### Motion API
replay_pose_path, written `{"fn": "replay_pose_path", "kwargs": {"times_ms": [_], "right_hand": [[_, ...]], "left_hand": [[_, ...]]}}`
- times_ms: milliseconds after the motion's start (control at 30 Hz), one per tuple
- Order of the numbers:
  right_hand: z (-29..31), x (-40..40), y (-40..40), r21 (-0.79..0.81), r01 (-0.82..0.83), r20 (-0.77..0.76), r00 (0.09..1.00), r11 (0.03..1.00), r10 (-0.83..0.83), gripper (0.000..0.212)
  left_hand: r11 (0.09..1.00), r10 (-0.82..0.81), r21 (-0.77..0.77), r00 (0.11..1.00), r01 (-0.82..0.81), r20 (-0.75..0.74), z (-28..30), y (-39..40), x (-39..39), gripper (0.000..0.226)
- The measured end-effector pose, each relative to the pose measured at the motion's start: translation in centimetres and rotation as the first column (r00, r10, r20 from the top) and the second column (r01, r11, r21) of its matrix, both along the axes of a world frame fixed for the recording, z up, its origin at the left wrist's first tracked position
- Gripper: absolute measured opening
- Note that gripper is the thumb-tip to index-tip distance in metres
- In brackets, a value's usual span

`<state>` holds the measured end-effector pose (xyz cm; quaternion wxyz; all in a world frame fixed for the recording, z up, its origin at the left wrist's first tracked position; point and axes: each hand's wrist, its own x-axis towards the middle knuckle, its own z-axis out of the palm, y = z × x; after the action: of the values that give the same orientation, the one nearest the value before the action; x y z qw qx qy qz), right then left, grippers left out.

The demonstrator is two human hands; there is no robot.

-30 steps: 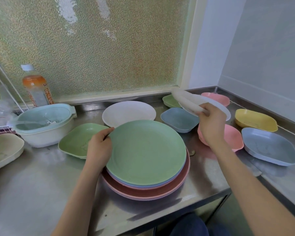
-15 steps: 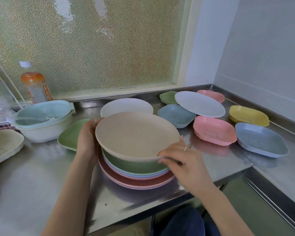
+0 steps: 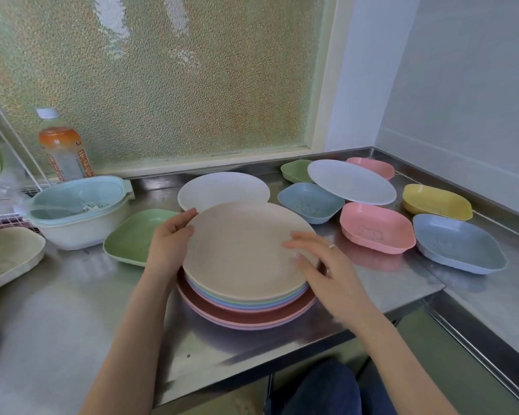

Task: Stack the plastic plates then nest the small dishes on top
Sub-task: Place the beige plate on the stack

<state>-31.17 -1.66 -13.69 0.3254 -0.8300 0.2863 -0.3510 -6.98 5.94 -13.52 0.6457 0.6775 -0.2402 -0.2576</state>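
Fingers [image 3: 189, 215] of both hands touch beige plate [image 3: 243, 250].

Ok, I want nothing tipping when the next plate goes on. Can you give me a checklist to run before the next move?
1. Beige plate seated flat on the stack: ok.
2. Stack edges in line: cannot tell; the left hand and right hand cover both sides.
3. Stack fully on the counter: ok, though near the front edge.
4. Hands free to fetch: ok, neither grips anything.
5. Next plates in sight: ok, white plate lies behind the stack.
6. Tilted plate stable: not ok, it rests propped on small dishes.
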Motion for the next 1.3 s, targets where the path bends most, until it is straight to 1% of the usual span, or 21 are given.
{"fn": "replay_pose_path", "kwargs": {"times_ms": [100,167,300,500,567,633,700,767,833,900,967,1000,1067,1100,1233,1300], "right_hand": [[0.3,0.6,-0.6,0.197,0.077,-0.107,0.993,0.977,-0.057,0.057],[0.3,0.9,-0.7,0.273,0.106,-0.125,0.989,0.956,-0.074,0.069],[0.0,1.0,-0.8,0.226,0.137,-0.150,0.983,0.965,-0.104,0.068],[-0.1,1.2,-1.0,0.192,0.148,-0.140,0.983,0.970,-0.122,0.066],[0.0,1.3,-1.5,0.205,0.150,-0.103,0.986,0.967,-0.131,0.063],[0.1,1.3,-2.7,0.213,0.170,-0.023,0.985,0.962,-0.169,0.053],[0.4,1.2,-4.8,0.183,0.261,0.037,0.962,0.948,-0.272,0.043],[0.9,1.2,-7.7,0.092,0.383,0.015,0.923,0.919,-0.386,0.041],[1.0,1.2,-11.2,0.000,0.446,-0.079,0.892,0.895,-0.445,0.044],[0.5,1.4,-14.4,-0.066,0.456,-0.239,0.856,0.887,-0.458,0.048],[-0.3,1.6,-16.5,-0.140,0.457,-0.378,0.795,0.878,-0.474,0.050],[-0.6,1.7,-17.2,-0.187,0.468,-0.413,0.760,0.864,-0.501,0.050],[-0.7,2.0,-17.8,-0.253,0.511,-0.420,0.707,0.821,-0.569,0.046],[-0.6,2.1,-18.0,-0.266,0.529,-0.411,0.694,0.806,-0.591,0.044],[-0.3,2.0,-18.3,-0.260,0.593,-0.333,0.686,0.762,-0.647,0.033],[-0.3,1.8,-18.2,-0.290,0.612,-0.302,0.671,0.736,-0.677,0.032]], "left_hand": [[0.999,0.004,0.031,0.997,-0.006,0.081,0.0,-0.1,0.0,0.044],[0.998,-0.005,0.061,0.991,-0.003,0.132,-0.1,-0.1,0.1,0.044],[0.996,-0.009,0.087,0.979,-0.009,0.202,0.0,-0.2,0.1,0.044],[0.997,0.032,0.065,0.982,-0.045,0.189,0.0,-0.3,-0.2,0.040],[0.997,0.037,0.061,0.984,-0.048,0.175,-0.1,-0.3,-0.2,0.039],[0.997,0.038,0.058,0.987,-0.048,0.159,-0.1,-0.3,-0.1,0.038],[0.997,0.040,0.060,0.988,-0.049,0.152,-0.1,-0.3,-0.1,0.038],[0.997,0.039,0.060,0.988,-0.048,0.152,-0.1,-0.3,0.0,0.038],[0.997,0.040,0.062,0.987,-0.050,0.156,-0.1,-0.3,0.0,0.039],[0.997,0.045,0.063,0.987,-0.055,0.154,-0.2,-0.3,0.1,0.040],[0.996,0.046,0.065,0.988,-0.056,0.149,-0.3,-0.4,0.1,0.040],[0.996,0.045,0.067,0.988,-0.056,0.148,-0.3,-0.4,0.2,0.040],[0.996,0.044,0.070,0.988,-0.055,0.148,-0.4,-0.4,0.3,0.040],[0.996,0.044,0.074,0.988,-0.055,0.146,-0.5,-0.5,0.4,0.040],[0.995,0.050,0.078,0.989,-0.061,0.140,-0.5,-0.6,0.5,0.040],[0.995,0.049,0.076,0.989,-0.060,0.137,-0.5,-0.7,0.5,0.041]]}}
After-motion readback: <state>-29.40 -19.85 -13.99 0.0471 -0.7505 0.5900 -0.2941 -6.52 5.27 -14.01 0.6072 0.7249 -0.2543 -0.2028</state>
